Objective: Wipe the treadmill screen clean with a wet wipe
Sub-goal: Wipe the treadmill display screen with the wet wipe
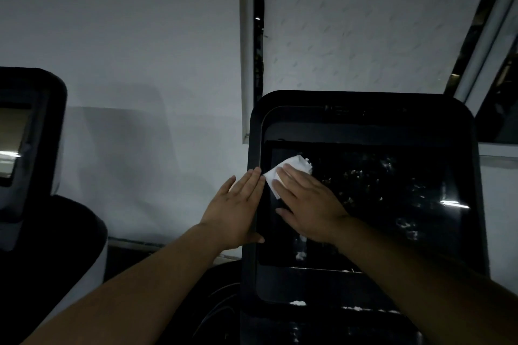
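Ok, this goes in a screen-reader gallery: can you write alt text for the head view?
A right hand presses a white wet wipe flat against the upper left of a dark, speckled treadmill screen, while the left hand rests on the console's left edge. Another console stands at far left.

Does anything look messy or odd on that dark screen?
Yes. White specks and smears dot the treadmill screen, with more along its lower frame. The right hand presses a wet wipe at the upper left corner.

2 bare forearms, no sleeves, flat hands (235, 210).
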`<state>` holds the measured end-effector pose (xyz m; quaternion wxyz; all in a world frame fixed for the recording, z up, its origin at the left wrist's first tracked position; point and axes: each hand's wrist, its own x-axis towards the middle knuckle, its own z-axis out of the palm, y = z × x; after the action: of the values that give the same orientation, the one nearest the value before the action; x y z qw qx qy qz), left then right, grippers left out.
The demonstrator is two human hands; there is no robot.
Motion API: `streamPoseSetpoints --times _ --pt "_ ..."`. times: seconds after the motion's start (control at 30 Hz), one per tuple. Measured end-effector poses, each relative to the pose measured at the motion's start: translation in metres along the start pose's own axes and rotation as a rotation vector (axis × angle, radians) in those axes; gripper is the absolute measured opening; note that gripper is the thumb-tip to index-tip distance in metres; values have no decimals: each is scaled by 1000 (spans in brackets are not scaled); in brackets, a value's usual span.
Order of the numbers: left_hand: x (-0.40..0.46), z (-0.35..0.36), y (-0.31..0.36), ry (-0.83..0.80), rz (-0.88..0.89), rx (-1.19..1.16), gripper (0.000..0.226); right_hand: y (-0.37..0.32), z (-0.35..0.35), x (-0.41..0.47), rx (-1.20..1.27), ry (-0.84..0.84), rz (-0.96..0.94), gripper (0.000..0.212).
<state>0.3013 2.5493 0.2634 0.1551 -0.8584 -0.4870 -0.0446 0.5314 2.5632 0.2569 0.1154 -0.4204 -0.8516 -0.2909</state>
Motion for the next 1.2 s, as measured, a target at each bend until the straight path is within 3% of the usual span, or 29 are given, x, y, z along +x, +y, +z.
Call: streamPoseSetpoints --times 0.37,0.57,0.73,0.97,1.2 --pt "8 -1 -13 5 65 69 133 12 -3 -5 9 -131 -208 62" --pt "7 1 -17 42 79 42 135 43 -32 43 -30 -173 -149 82" --pt "7 3 -18 56 83 23 135 28 -22 17 -45 -205 -224 85" --pt "9 6 -21 56 99 30 135 11 1 -28 82 -101 -400 73" --pt "6 2 -17 55 88 0 138 37 -24 42 -63 -192 -261 87"
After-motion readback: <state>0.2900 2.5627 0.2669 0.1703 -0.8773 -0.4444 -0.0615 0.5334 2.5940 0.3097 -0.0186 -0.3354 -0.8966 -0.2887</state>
